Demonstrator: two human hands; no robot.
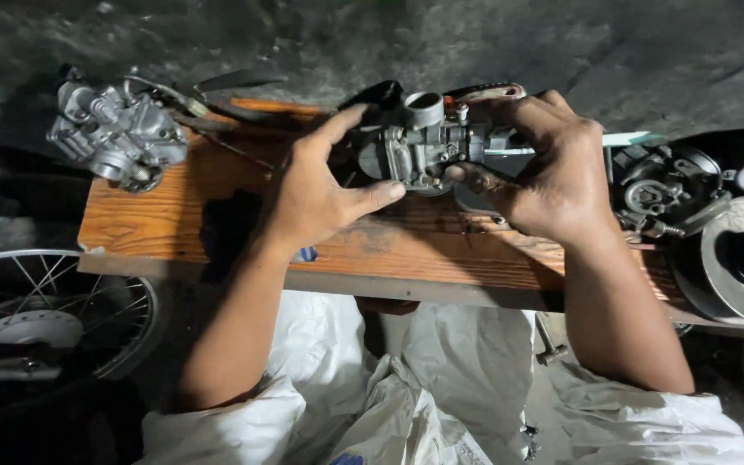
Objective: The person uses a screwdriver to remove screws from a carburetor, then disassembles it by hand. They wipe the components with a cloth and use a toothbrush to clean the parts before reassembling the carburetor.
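A spoked wheel sat low at my left, a spare carburetor on the plank's far corner. My left hand and right hand both gripped the carburetor over mid-plank — fingers curled around its body. Engine parts lay right.

Single head view, steeply downward, close over the wooden bench.
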